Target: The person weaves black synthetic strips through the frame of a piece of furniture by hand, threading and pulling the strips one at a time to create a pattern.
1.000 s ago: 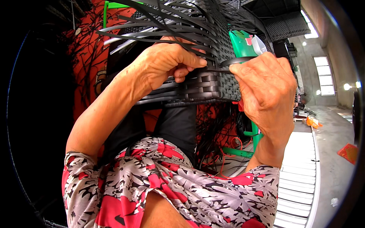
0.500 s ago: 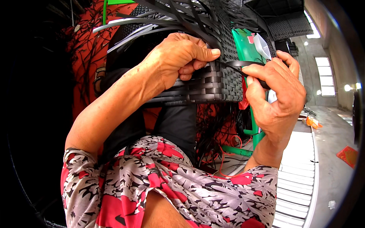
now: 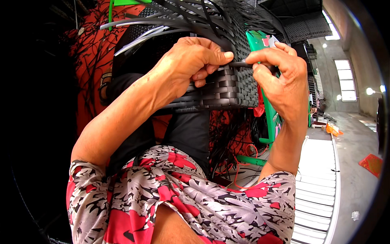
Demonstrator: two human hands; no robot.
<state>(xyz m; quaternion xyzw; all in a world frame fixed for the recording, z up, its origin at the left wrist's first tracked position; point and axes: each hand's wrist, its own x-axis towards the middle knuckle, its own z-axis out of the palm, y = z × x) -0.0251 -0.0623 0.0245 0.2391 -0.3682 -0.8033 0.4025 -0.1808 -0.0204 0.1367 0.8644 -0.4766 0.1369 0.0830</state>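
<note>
A black woven piece (image 3: 221,90) of flat plastic strips lies over my lap, its corner toward me. Many loose strips (image 3: 162,29) fan out from its far side, some with a pale shine. My left hand (image 3: 195,59) is closed at the top of the corner, thumb and forefinger pinched on a black strip at the weave. To the right of the corner, my right hand (image 3: 282,73) pinches a black strip (image 3: 240,64) near its fingertips. A short stretch of that strip runs between the two hands. The left hand's curled fingers hide where it enters the weave.
Black strip scraps litter the red floor covering (image 3: 91,77). A green frame (image 3: 268,118) stands right of the weave, with an orange cord (image 3: 237,171) below it. Farther right are a white slatted panel (image 3: 317,187) and an orange item (image 3: 334,130) on grey floor.
My right hand has moved left and slightly up, closer to the left hand. The loop of strip between them has become a short, nearly straight length. My left hand stays in place.
</note>
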